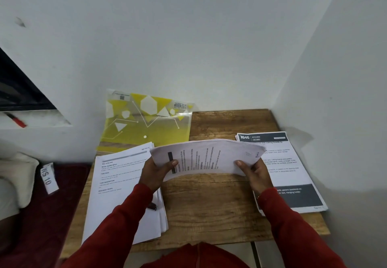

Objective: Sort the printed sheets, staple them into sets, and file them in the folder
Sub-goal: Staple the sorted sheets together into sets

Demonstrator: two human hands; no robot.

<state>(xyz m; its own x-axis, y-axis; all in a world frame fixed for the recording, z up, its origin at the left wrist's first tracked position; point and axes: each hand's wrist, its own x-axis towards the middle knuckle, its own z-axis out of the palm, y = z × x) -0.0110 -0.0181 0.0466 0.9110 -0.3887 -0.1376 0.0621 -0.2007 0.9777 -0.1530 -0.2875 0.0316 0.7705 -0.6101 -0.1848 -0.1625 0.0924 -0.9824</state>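
Above the wooden table (209, 204), left hand (156, 173) and right hand (254, 173) each grip the sheaf of sheets (207, 157) by an end

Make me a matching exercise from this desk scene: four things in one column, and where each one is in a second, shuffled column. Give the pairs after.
Things:
1. yellow folder
2. bundle of sheets
3. pile headed 946 KITCHEN
4. red marker

Places:
A. on the white ledge at far left
B. held over the table by the left hand and the right hand
C. leaning against the back wall
D. flat on the table's right side

Pairs: 1-C, 2-B, 3-D, 4-A
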